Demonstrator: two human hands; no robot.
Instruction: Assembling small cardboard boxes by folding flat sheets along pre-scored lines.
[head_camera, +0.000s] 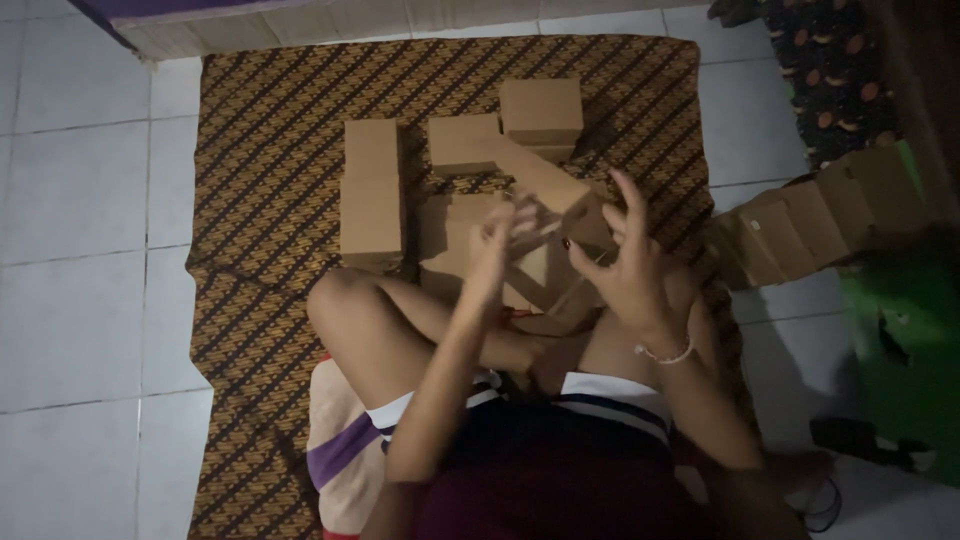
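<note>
We see a long cardboard box (545, 185) held up over the lap, above the mat (260, 200). Its long axis slants from upper left, near the stacked boxes (372, 190), down to the right. Our right hand (625, 270) grips the lower right end, fingers spread around it. Our left hand (492, 250) sits just beside the box's middle, blurred; we cannot tell if it grips. The right hand is the nearer one.
</note>
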